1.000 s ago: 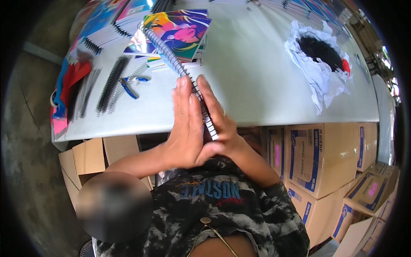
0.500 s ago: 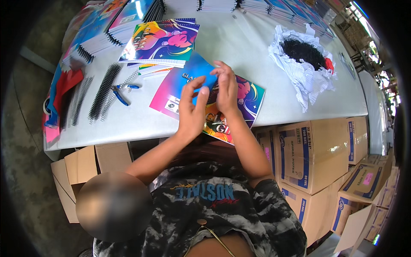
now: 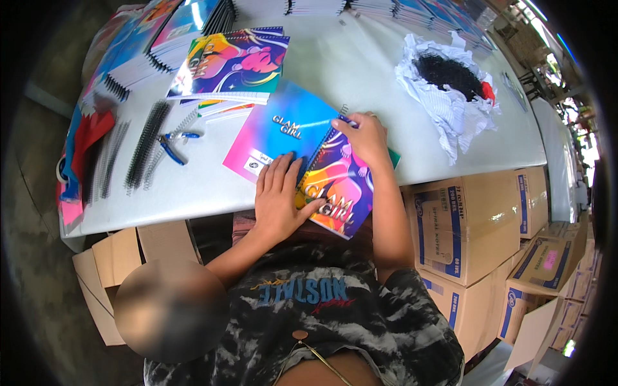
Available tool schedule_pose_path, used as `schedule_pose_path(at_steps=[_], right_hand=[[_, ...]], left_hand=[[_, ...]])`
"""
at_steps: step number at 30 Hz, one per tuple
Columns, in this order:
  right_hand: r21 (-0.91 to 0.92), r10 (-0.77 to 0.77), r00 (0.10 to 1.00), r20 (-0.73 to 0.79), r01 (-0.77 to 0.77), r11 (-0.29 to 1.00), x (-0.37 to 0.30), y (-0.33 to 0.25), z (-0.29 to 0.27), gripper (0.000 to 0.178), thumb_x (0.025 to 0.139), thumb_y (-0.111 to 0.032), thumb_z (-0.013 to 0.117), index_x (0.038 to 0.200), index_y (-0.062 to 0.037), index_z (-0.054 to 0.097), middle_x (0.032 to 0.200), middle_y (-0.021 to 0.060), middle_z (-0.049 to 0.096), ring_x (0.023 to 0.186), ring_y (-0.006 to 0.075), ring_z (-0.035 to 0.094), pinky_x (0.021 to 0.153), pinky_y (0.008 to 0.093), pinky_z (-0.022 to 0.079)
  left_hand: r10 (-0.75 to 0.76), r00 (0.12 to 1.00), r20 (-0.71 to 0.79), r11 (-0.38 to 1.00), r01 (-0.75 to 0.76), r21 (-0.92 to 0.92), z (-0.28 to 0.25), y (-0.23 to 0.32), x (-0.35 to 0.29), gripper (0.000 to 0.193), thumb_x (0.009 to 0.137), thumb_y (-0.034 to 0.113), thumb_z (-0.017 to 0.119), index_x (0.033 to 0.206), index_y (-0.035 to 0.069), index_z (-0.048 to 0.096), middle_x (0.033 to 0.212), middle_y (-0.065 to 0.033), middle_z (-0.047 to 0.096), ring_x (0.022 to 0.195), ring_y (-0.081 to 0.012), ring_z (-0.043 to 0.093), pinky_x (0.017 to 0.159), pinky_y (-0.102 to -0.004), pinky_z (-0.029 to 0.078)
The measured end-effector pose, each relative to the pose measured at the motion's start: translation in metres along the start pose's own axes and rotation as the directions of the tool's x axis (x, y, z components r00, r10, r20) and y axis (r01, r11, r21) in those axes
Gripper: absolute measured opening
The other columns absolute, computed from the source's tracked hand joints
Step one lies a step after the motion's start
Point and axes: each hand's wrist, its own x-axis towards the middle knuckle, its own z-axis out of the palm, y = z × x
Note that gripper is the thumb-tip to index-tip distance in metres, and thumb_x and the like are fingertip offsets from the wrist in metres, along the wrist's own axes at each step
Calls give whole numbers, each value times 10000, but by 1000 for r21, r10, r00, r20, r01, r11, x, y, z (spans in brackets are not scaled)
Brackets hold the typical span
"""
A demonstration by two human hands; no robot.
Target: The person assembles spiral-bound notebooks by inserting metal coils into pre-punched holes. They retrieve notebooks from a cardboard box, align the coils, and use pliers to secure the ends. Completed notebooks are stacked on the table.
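A spiral notebook (image 3: 339,186) lies spread at the table's near edge, slightly tilted. Its blue and pink cover (image 3: 273,132) is on the left, an illustrated purple and orange cover on the right. A dark coil (image 3: 320,153) runs between them, its loose end poking out at the top. My left hand (image 3: 281,193) lies open over the lower coil area, fingers on the blue cover and thumb on the illustrated one. My right hand (image 3: 367,138) is closed at the upper end of the notebook, thumb beside the coil; its other fingertips are partly hidden.
A stack of notebooks (image 3: 235,64) stands beyond. To the left lie loose coils (image 3: 147,145) and blue-handled pliers (image 3: 172,147). Crumpled white paper (image 3: 428,106) with tangled black coils (image 3: 447,77) is at right. Cardboard boxes (image 3: 479,225) stand below the table edge.
My hands have come down from above the notebook onto it, the left nearer me, the right at the coil's upper end. The illustrated cover has shifted toward me and the coil now shows.
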Motion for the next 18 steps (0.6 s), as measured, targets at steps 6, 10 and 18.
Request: schedule_pose_path(at_steps=[6, 10, 18], right_hand=[[736, -131, 887, -443, 443, 511, -53, -4, -41, 214, 674, -48, 716, 812, 14, 564, 891, 61, 522, 809, 153, 468, 784, 305, 392], [539, 90, 583, -808, 668, 514, -61, -22, -61, 242, 697, -59, 708, 886, 11, 574, 991, 70, 519, 906, 164, 488, 853, 321, 368], [-55, -527, 810, -255, 532, 845, -72, -78, -79, 207, 811, -207, 609, 914, -32, 649, 841, 80, 636, 792, 255, 580, 755, 364, 418]], left_hand=[[-261, 943, 207, 328, 288, -899, -22, 11, 5, 278, 778, 29, 670, 1032, -34, 572, 992, -153, 624, 850, -173, 621, 701, -271, 520], [-271, 963, 14, 351, 112, -930, -53, 16, 31, 163, 792, 57, 670, 903, -31, 590, 799, -86, 645, 676, -88, 591, 614, -210, 489], [13, 998, -60, 342, -61, -938, -42, 25, 82, 271, 953, 228, 433, 1010, -21, 523, 855, -56, 595, 805, -96, 532, 753, -232, 438]])
